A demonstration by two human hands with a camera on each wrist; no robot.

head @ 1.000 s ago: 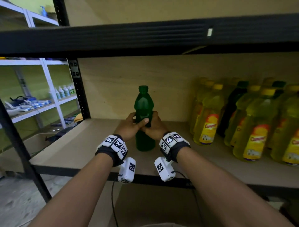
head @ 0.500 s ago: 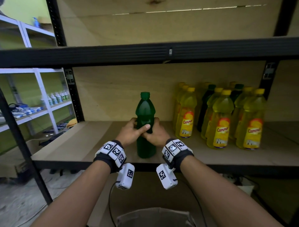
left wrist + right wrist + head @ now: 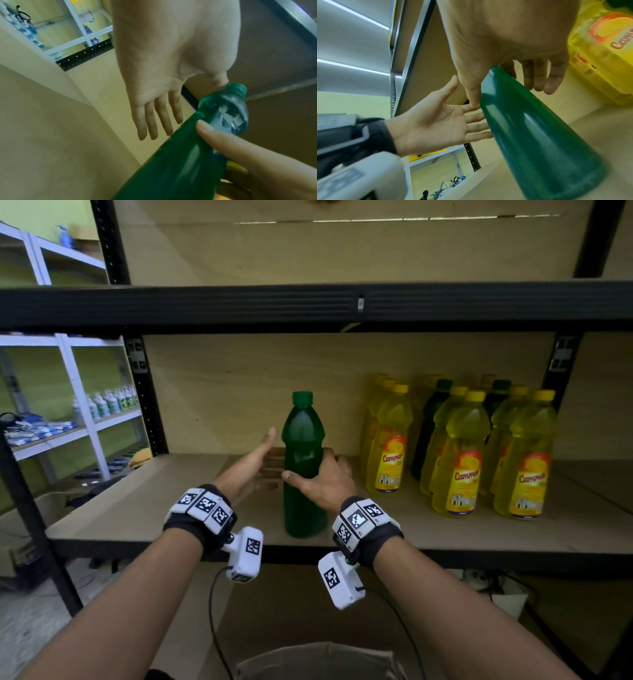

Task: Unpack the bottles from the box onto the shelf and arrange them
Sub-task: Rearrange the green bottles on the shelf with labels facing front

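A dark green bottle [image 3: 303, 460] [image 3: 171, 169] [image 3: 530, 128] with a green cap stands upright near the front of the wooden shelf [image 3: 137, 508]. My left hand [image 3: 260, 460] [image 3: 157, 108] [image 3: 433, 121] is open just left of it, fingers straight, palm facing the bottle. My right hand [image 3: 318, 481] [image 3: 505, 40] is on the bottle's right side. Its thumb [image 3: 240, 155] lies against the front and its fingers hang loose behind and beside the bottle without closing on it.
Several yellow labelled bottles [image 3: 459, 457], with two dark green ones [image 3: 435, 419] among them, stand in rows on the shelf's right half. A black crossbeam [image 3: 308, 306] runs above. An open box [image 3: 318, 659] sits below me. White racks [image 3: 85, 422] stand to the left.
Both hands gripped the green bottle before. Now they have loosened and spread apart, the left one swinging out to the left. The bottle stays standing on the shelf.
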